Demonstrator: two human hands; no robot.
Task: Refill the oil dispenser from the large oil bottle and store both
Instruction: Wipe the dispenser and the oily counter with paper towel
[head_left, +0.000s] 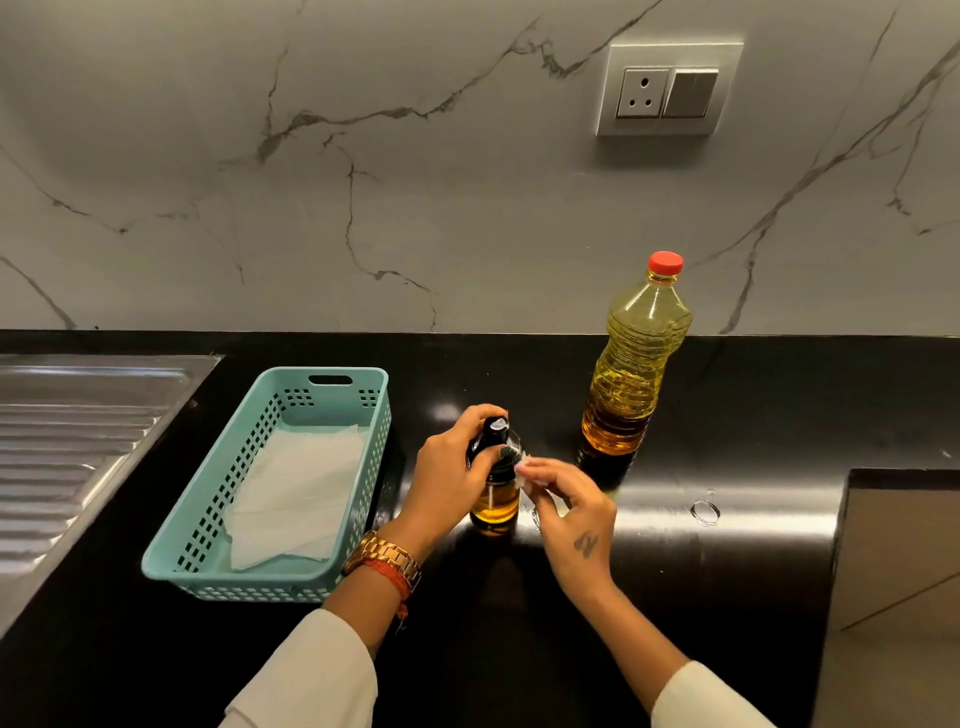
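The small glass oil dispenser with black pump top (495, 499) stands upright on the glossy black worktop (727, 415), long axis vertical. The left hand (457, 475) grips its neck; the right hand (566, 506) pinches a white tissue scrap (525, 467) against it. Oily glass could slip and tip. The red-capped plastic oil bottle (636, 358) stands near, behind.
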